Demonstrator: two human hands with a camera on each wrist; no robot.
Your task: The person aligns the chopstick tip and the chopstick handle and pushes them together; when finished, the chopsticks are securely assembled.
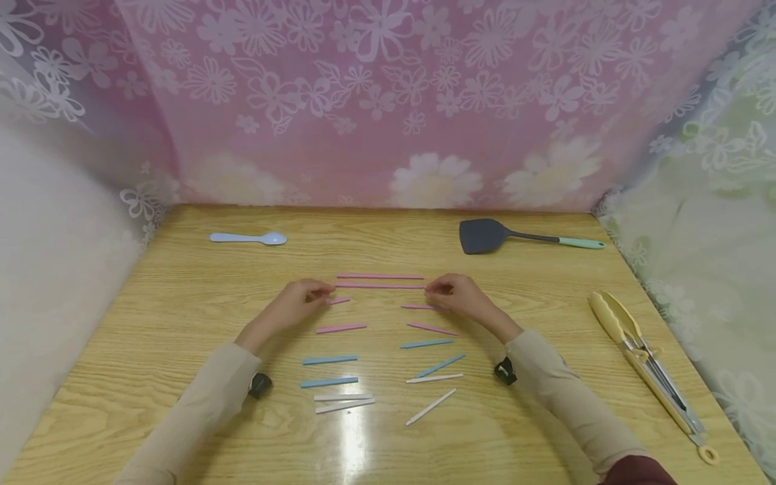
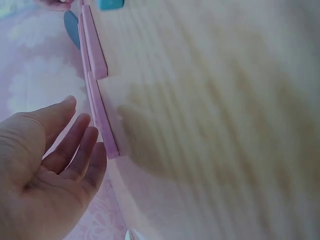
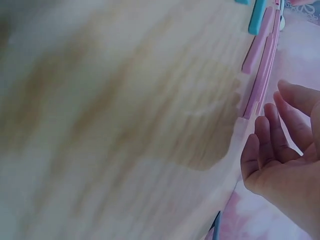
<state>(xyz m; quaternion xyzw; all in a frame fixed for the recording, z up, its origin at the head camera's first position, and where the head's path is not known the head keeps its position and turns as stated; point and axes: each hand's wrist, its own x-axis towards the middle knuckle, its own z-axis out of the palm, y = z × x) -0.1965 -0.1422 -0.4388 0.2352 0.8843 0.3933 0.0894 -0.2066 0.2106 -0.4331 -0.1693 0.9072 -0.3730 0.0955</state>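
Beige sleeves [image 1: 194, 407] fill the lower corners of the head view, flanking white sticks [image 1: 345, 406] and blue sticks [image 1: 330, 360] at lower centre. Mid-frame, two long pink sticks [image 1: 380, 286] lie parallel; the left hand [image 1: 297, 301] and right hand [image 1: 467, 298] are at the lower one's ends, fingers loosely bent, thumbs apart; whether they touch it, I cannot tell. Short pink sticks [image 1: 341, 329] crowd just below, one partly behind the right hand. A spoon [image 1: 248, 238] lies upper left, a spatula [image 1: 533, 236] upper right, tongs [image 1: 639, 356] far right.
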